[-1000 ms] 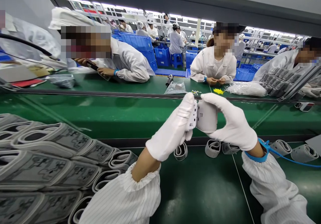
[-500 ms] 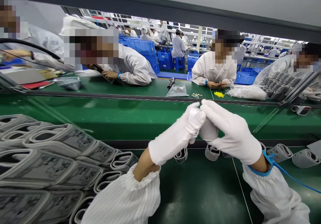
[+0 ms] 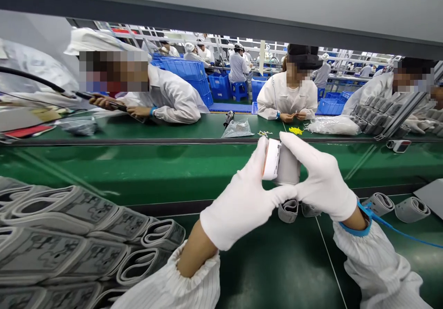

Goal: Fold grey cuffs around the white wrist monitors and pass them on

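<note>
Long green-topped tables (image 3: 270, 263) run through a bright factory hall, with blue plastic crates (image 3: 183, 69) stacked behind them and workers in white smocks along the rows. Held up above the nearest table, clear of its surface, is a white plastic unit (image 3: 272, 159) joined to a rolled grey cuff (image 3: 288, 167). The left hand (image 3: 238, 210), in a white glove, wraps the unit's side with its fingers closed against it, while the right hand (image 3: 321, 184), gloved too, pinches the roll between curved fingers on top and the thumb below; neither hand is spread. A blue wrist strap (image 3: 355, 229) circles the right wrist, its cord (image 3: 408, 233) trailing off to the right.

On the left, a deep stack of printed cuffs (image 3: 76, 207) lies in layered rows, far more of them than the few rolled cuffs (image 3: 411, 210) standing on the table to the right, with two more (image 3: 288, 210) just under the hands. Which group counts as finished, the view does not settle. (The dark print on the cuffs looks like diagrams, though it is too warped to read.) No brand or legible writing shows on the unit. Across the table, a co-worker's hands (image 3: 292, 116) meet near small yellow parts (image 3: 296, 130).
</note>
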Demonstrator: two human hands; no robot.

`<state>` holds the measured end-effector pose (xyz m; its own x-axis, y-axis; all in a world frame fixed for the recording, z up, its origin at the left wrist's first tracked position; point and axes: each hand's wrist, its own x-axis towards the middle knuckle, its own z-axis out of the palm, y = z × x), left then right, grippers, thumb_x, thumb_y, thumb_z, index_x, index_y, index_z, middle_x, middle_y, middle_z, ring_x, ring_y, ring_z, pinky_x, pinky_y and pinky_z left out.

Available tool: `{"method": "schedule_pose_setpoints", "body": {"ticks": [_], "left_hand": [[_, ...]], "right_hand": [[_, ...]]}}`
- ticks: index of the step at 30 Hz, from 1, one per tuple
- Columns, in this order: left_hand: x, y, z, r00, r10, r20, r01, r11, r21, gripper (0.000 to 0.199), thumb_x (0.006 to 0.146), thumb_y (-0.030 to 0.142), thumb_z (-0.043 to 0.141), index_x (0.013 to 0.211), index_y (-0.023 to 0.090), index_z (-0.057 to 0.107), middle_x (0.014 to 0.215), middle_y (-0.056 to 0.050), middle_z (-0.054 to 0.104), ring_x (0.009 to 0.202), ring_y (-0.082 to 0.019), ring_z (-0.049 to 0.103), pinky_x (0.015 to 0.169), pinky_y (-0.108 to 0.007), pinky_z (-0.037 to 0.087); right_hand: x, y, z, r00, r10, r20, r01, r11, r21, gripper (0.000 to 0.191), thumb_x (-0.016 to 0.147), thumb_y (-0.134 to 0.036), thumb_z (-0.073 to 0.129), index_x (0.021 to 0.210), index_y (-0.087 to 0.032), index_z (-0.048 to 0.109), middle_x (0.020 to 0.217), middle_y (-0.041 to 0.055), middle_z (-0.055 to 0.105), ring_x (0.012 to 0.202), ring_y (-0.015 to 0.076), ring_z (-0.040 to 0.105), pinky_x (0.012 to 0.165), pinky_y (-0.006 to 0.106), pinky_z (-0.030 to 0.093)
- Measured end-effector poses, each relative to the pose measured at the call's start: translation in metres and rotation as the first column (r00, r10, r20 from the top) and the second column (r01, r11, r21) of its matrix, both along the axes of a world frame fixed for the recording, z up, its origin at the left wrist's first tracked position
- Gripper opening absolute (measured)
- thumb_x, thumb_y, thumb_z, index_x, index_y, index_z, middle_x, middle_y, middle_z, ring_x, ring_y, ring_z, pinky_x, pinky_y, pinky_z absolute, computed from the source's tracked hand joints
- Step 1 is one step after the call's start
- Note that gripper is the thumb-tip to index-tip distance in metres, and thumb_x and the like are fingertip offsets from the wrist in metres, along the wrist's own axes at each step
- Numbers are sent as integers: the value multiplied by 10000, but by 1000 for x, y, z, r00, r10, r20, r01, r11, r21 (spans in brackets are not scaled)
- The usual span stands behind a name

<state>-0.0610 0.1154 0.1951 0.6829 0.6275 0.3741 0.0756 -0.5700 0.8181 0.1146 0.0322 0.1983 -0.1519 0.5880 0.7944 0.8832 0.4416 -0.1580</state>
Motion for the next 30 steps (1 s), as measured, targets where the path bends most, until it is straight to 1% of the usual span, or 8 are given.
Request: {"method": "schedule_pose_setpoints", "body": {"ticks": [3,6,10,16,20,25,27,30], "left_hand": [[3,3,-1,1000,18,-7,-17,989,145,825,894,355,716,1610,170,349,1572,-142,533,1445,-318,515,1192,-474,444],[4,6,-3,999,2,42,-14,957,288,667,947,273,593,1565,111,402,1481,-153,623,1344,-275,620,1136,-409,506],[6,5,-4,990,73,117,-114,914,390,614,936,229,547,1521,93,421,1420,-159,665,1243,-250,690,1065,-367,560],[1,6,0,973,133,186,-207,862,463,658,870,123,581,1508,195,437,1500,-71,614,1357,-203,604,1121,-283,496],[-1,4,2,959,192,210,-262,885,384,654,819,106,618,1450,240,509,1438,-43,660,1284,-229,650,1086,-302,512],[4,5,1,917,247,312,-310,935,173,599,745,219,785,1319,255,616,1229,-23,748,1106,-264,709,963,-330,553],[3,9,2,901,220,373,-271,958,90,543,728,245,824,1247,246,663,1174,-18,758,1099,-265,699,962,-341,550],[-2,15,9,884,149,443,-150,988,-34,451,743,301,842,1168,227,709,1171,-34,758,1102,-271,691,965,-362,554]], "right_hand": [[2,1,1,996,-50,-74,50,999,-2,743,801,-267,809,1483,-120,556,1484,141,594,1351,314,610,1170,372,519],[-1,0,3,981,-79,-179,77,997,-14,723,743,-233,806,1430,-122,612,1402,111,663,1246,287,682,1059,333,595],[-12,-3,5,951,-86,-298,75,996,-47,701,705,-196,747,1395,-124,648,1275,69,731,1054,237,746,875,272,640],[-28,-2,1,915,-81,-396,65,996,-56,705,727,-229,710,1416,-104,631,1311,84,715,1081,250,742,911,288,635],[-39,0,-3,911,-72,-406,64,997,-32,700,738,-237,706,1425,-124,622,1349,92,696,1140,276,729,978,334,626],[-50,-1,-10,920,-23,-392,38,999,30,698,787,-249,730,1463,-147,590,1470,109,607,1325,303,627,1066,367,589],[-47,-2,-11,900,17,-436,-14,1000,9,724,803,-293,779,1482,-151,572,1463,116,614,1300,307,643,1026,366,609],[-35,-1,-10,816,143,-561,-182,983,-14,656,909,-336,736,1511,-164,539,1393,124,668,1072,254,741,833,328,661]]}}
